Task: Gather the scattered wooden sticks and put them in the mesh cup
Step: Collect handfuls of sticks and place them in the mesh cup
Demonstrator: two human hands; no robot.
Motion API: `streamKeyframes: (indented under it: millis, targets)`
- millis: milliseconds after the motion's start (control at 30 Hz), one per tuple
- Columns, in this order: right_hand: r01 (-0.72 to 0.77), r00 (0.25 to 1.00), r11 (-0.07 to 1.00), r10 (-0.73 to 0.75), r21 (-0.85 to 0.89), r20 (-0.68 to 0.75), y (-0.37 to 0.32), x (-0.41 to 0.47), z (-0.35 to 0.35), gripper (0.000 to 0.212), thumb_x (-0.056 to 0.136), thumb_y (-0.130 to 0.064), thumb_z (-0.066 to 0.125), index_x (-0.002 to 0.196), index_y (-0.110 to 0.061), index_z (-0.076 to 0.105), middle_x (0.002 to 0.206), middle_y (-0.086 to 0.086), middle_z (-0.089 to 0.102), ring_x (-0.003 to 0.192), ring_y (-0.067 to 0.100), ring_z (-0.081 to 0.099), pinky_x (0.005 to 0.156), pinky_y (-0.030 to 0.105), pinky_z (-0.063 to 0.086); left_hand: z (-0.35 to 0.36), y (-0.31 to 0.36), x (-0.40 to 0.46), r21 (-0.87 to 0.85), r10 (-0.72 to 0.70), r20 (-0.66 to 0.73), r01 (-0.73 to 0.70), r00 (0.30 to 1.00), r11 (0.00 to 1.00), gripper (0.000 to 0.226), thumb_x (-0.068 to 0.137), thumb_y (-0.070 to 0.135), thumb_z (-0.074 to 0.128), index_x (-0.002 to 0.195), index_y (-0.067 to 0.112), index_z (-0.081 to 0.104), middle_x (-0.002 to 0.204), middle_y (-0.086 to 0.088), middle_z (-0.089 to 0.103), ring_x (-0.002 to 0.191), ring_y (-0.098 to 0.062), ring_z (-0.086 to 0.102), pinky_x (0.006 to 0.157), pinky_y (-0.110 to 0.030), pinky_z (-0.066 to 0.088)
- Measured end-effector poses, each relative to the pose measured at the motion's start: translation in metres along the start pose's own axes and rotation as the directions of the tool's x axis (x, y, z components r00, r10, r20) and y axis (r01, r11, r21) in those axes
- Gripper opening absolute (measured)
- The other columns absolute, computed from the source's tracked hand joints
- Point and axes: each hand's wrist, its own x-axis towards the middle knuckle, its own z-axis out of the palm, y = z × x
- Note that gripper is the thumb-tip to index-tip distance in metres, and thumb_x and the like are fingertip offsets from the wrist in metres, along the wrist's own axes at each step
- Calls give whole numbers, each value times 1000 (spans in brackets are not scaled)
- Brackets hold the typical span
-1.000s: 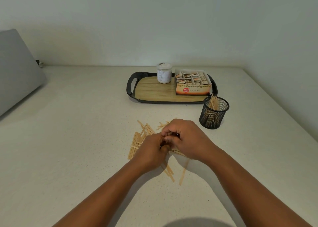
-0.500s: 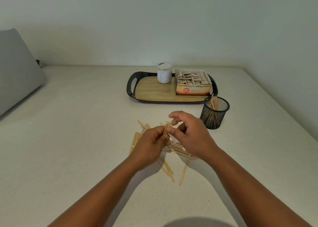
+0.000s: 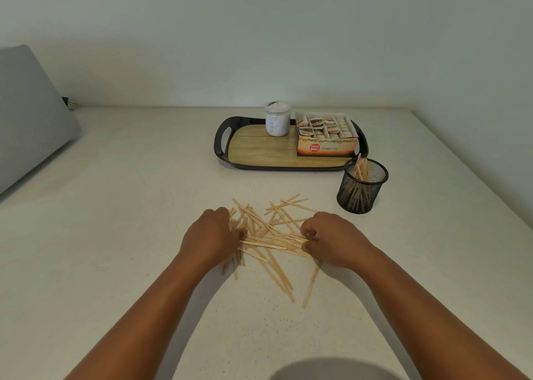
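Several thin wooden sticks (image 3: 271, 237) lie in a loose crossed pile on the pale counter. My left hand (image 3: 212, 235) rests palm down on the pile's left edge, its fingertips curled among the sticks and hidden. On the pile's right edge, the thumb and fingers of my right hand (image 3: 331, 239) pinch the ends of a few sticks. The black mesh cup (image 3: 362, 193) stands upright to the right and beyond the pile, apart from both hands. Several sticks (image 3: 362, 167) stand inside it.
A black-rimmed tray (image 3: 220, 141) with a wood-look base sits behind the pile, carrying a white jar (image 3: 277, 118) and an open ginger tea box (image 3: 327, 146). A grey cushion-like object (image 3: 26, 114) leans at the far left. Walls close the back and right.
My hands were together above the pile, holding a few sticks between them. They have moved apart and come down onto the pile's left and right edges.
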Motion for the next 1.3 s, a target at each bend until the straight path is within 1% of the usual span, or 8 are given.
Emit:
streamKeyframes:
  millis: [100,333,533,733,833,967,1133,1300]
  targets:
    - [-5,1000,998,7,67,-27,-1,-1,3,12,93,-28,72,105,-25,72,101,-4,63,90,16,60,72,30,46,3,1,2,12,-43,53,42,998,999,40,85,54,73,80,23,47,78,7,54,67,-7,48,56,-27,32]
    - [-16,996,996,23,85,-81,1,0,7,6,96,-20,66,94,-25,70,95,-5,64,85,15,59,72,32,51,1,2,3,-60,-26,63,29,998,998,23,91,35,72,83,19,57,84,3,61,74,-13,57,62,-30,41]
    - [-32,988,996,45,86,-147,3,1,8,12,97,-18,63,90,-26,67,90,-7,62,80,13,58,71,36,53,-1,8,-2,-166,158,33,-150,987,975,8,88,18,70,81,21,67,84,7,60,72,-10,60,58,-24,42]
    - [-19,976,993,43,115,-213,-2,3,6,15,97,-11,61,90,-25,63,91,-7,58,80,14,57,72,38,55,5,20,-1,-165,245,145,-221,958,961,15,90,15,67,81,22,76,83,6,71,75,-10,68,70,-35,56]
    - [2,973,990,30,140,-228,-4,3,7,16,98,-10,59,90,-24,61,90,-7,56,79,13,56,71,37,52,9,21,0,-92,309,133,-298,942,950,17,93,16,64,80,23,73,81,7,68,72,-10,65,64,-29,50]
    - [-5,973,986,44,169,-228,-4,3,11,19,98,-5,57,91,-23,59,89,-6,58,79,14,56,69,37,50,14,19,-2,-30,411,70,-409,909,912,15,96,18,60,86,19,71,87,5,62,77,-16,61,68,-37,53]
    - [-16,963,962,88,273,-255,-6,4,12,17,102,-10,56,93,-24,61,84,-6,66,75,13,60,68,40,53,28,17,-11,-61,438,-102,-445,893,893,14,93,16,60,86,26,68,82,9,61,72,-12,57,61,-33,47]
    - [-13,952,926,127,376,-278,-5,4,15,14,103,-14,58,106,-25,66,93,-7,68,83,12,62,75,40,57,26,19,-13,-49,484,-63,-487,873,872,15,97,20,57,88,23,68,82,8,56,71,-14,56,60,-34,47]
